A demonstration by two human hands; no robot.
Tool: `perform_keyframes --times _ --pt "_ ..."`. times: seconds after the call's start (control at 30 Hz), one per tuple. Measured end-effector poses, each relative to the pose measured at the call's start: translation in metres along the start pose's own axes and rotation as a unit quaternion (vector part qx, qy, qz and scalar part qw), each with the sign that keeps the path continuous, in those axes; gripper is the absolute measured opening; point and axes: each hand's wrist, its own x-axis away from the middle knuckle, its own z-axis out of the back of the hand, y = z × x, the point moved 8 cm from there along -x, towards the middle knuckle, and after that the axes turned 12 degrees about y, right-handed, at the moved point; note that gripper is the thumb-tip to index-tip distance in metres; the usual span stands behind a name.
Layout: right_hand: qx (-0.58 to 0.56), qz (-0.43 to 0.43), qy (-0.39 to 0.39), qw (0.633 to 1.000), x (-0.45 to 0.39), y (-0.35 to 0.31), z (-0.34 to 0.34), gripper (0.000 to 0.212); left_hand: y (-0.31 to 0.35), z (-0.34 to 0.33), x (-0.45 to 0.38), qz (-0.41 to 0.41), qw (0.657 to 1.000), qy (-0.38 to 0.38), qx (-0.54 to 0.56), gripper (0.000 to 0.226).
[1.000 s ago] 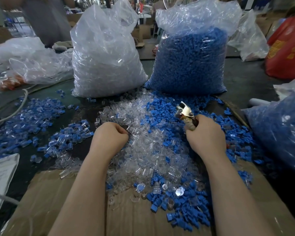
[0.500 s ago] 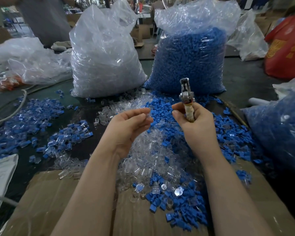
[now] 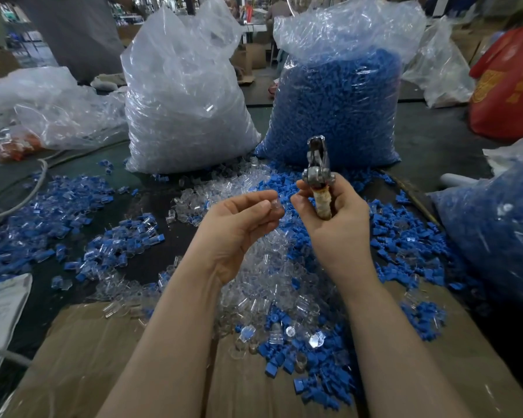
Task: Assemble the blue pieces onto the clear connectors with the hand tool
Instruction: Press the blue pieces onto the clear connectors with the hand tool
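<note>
Above the mixed heap of clear and blue pieces, the left hand pinches a clear connector at its fingertips, palm turned up. Just beside it, the right hand grips the tool by its wrapped handle, metal head upright. Behind stand a bag of clear parts and a bag of blue parts.

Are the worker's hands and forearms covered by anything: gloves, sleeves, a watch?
No. The left hand and the right hand are bare, with no gloves, rings or watch showing. Both forearms are uncovered down to the frame's bottom edge, so no sleeve is in view.
</note>
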Motion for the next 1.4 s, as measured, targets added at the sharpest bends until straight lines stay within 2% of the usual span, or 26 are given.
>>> perform_keyframes --times 0.27,0.77,1.4 --pt "-0.007 -0.002 0.006 1.0 0.0 0.0 0.001 0.025 0.005 -0.001 0.003 -0.014 0.999 0.005 0.035 0.02" --pt "0.008 -0.006 0.02 1.0 0.0 0.003 0.001 0.021 0.011 -0.006 0.005 -0.111 0.993 0.028 -0.039 0.022" --pt "0.029 -0.011 0.025 0.999 0.001 0.006 0.001 0.015 0.017 -0.006 0.009 -0.176 0.978 0.061 -0.091 0.018"
